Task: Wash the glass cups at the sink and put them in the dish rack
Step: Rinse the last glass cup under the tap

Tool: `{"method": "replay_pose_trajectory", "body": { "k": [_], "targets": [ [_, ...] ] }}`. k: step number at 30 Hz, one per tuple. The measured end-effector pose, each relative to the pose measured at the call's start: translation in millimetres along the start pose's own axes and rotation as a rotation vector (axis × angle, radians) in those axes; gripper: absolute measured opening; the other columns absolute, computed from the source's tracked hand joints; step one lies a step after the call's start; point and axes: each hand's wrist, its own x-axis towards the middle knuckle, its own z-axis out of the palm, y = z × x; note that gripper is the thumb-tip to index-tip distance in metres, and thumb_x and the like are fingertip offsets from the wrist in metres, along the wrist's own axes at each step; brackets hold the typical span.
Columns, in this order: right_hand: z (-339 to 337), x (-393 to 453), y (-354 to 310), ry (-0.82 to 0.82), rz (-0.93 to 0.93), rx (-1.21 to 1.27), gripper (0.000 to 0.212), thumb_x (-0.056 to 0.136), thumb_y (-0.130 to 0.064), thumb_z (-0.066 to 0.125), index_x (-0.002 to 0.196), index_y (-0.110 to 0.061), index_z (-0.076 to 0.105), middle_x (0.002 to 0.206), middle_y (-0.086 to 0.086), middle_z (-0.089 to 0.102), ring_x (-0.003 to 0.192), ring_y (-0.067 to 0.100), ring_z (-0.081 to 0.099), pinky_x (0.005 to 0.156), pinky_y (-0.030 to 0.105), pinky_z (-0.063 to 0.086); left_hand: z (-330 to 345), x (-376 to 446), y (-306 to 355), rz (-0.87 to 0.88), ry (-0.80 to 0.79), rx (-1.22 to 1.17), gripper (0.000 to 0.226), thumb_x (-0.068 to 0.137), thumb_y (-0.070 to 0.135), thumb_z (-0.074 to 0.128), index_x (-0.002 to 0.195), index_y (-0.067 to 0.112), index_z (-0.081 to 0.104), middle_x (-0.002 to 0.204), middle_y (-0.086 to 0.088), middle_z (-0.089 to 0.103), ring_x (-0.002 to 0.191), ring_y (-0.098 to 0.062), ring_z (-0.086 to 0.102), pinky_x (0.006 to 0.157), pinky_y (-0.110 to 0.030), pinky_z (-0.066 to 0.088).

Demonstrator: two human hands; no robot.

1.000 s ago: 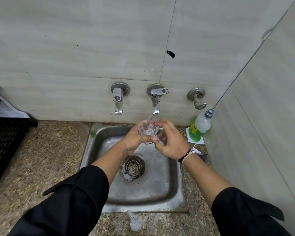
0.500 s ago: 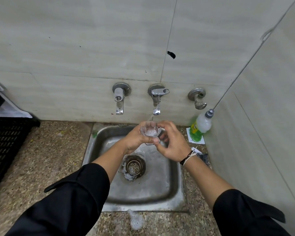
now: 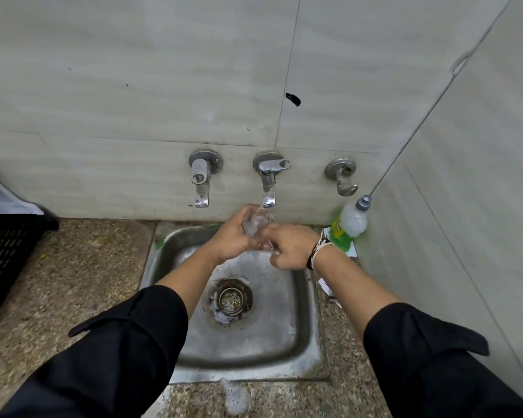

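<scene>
**Glass cup held under the middle tap**

The left hand (image 3: 234, 241) grips a clear glass cup (image 3: 255, 224) with its fingers curled round the side. The right hand (image 3: 290, 247) is closed on the lower part of the same cup, with the fingers bent under it. The cup is tilted, and its mouth points up toward the spout of the middle tap (image 3: 267, 179), which is just above the hands. Both hands are over the back part of the steel sink (image 3: 299, 336). On the right wrist there is a dark band with a white thread (image 3: 317, 250).

Below the hands, nearer to the person, the drain (image 3: 233, 298) has some foam around it. Left of the hands a second tap (image 3: 201, 179) is on the wall, and right of them is a third fitting (image 3: 343, 178). Just right of the right hand stands a bottle of green dish liquid (image 3: 349, 224) in the corner. Far left of the hands, on the speckled tabletop (image 3: 73, 276), is a black crate (image 3: 3, 260). A patch of foam (image 3: 234, 398) lies on the front edge of the tabletop.
</scene>
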Motion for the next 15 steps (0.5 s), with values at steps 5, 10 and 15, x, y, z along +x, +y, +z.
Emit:
{"method": "replay_pose_trajectory", "body": {
  "k": [5, 10, 15],
  "targets": [
    [-6, 14, -14, -0.081, -0.031, -0.065, 0.066, 0.075, -0.030, 0.064, 0.137, -0.013, 0.050, 0.142, 0.007, 0.051, 0.119, 0.031, 0.056, 0.083, 0.033, 0.046, -3, 3, -3, 0.025, 0.038, 0.046, 0.075, 0.064, -0.019, 0.082, 0.124, 0.015, 0.052, 0.109, 0.001, 0.068, 0.096, -0.008, 0.069, 0.078, -0.030, 0.058],
    [-13, 16, -10, -0.041, 0.036, -0.165, 0.067, 0.081, -0.027, 0.061, 0.145, -0.023, 0.042, 0.150, -0.002, 0.042, 0.122, 0.028, 0.055, 0.080, 0.034, 0.047, -4, 5, -3, 0.023, 0.035, 0.044, 0.075, 0.063, -0.009, 0.087, 0.123, 0.021, 0.053, 0.113, -0.003, 0.066, 0.100, -0.012, 0.066, 0.082, -0.037, 0.060],
    [-18, 16, -6, -0.086, 0.004, -0.075, 0.059, 0.080, -0.023, 0.062, 0.138, -0.022, 0.051, 0.141, 0.002, 0.052, 0.120, 0.028, 0.056, 0.085, 0.031, 0.047, -7, 7, -5, 0.032, 0.043, 0.012, 0.072, 0.065, -0.008, 0.086, 0.122, 0.021, 0.054, 0.114, -0.004, 0.065, 0.107, -0.019, 0.066, 0.087, -0.036, 0.059]
  ]
}}
